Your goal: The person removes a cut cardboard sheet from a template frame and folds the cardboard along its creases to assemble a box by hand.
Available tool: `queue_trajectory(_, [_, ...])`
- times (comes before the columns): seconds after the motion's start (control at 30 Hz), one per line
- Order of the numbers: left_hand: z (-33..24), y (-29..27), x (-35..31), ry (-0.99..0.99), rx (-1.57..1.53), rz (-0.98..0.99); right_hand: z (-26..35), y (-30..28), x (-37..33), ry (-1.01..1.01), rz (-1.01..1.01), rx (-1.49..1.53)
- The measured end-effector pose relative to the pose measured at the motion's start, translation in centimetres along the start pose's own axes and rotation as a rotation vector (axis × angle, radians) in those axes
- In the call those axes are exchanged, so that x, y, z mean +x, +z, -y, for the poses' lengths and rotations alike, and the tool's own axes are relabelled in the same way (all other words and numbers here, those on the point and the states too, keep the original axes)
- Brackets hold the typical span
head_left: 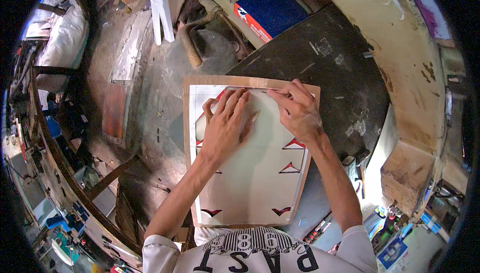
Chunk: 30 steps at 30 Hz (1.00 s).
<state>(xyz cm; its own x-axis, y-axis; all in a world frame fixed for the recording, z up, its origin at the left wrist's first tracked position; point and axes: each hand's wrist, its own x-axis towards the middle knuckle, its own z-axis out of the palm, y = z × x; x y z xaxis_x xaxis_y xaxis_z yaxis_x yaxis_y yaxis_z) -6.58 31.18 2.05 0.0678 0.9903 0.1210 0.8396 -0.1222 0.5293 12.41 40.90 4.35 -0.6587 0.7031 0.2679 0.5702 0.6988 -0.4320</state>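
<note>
A pale sheet (252,183) printed with red and black pointed shapes lies on a brown board (250,81) in front of me. Near its top left, my left hand (225,125) rests on the sheet with fingers apart and slightly bent, holding nothing. At the top edge, my right hand (298,110) is closed in a pinch, its fingertips close to a thin dark line along that edge. Whatever the pinch holds is too small to make out. Red and black marks (290,168) show down both sides; my left hand covers part of the upper left ones.
Beneath the board is a dark worn tabletop (345,63). A blue and red box (272,13) stands at its far edge. Ahead to the left lie a ribbed hose (190,45) and a white strip (159,8). A cardboard box (412,175) and several tools sit at the right.
</note>
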Motion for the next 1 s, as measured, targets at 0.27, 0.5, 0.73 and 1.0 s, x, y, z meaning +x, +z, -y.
queue_trajectory(0.27, [0.4, -0.5, 1.0, 0.049, 0.023, -0.019, -0.4, 0.2, 0.4, -0.137, -0.006, -0.053])
queue_trajectory(0.5, [0.0, -1.4, 1.5, 0.001, -0.020, -0.014, -3.0, -1.6, 5.6, -0.031, 0.412, 0.062])
queue_trajectory(0.73, [-1.0, -3.3, 3.3, -0.083, -0.070, 0.028, -5.4, -0.8, 8.1, 0.039, 0.624, 0.194])
queue_trajectory(1.0, [0.6, -4.5, 5.0, 0.086, -0.218, 0.149, -4.5, -4.4, 8.0, 0.137, 0.690, 0.439])
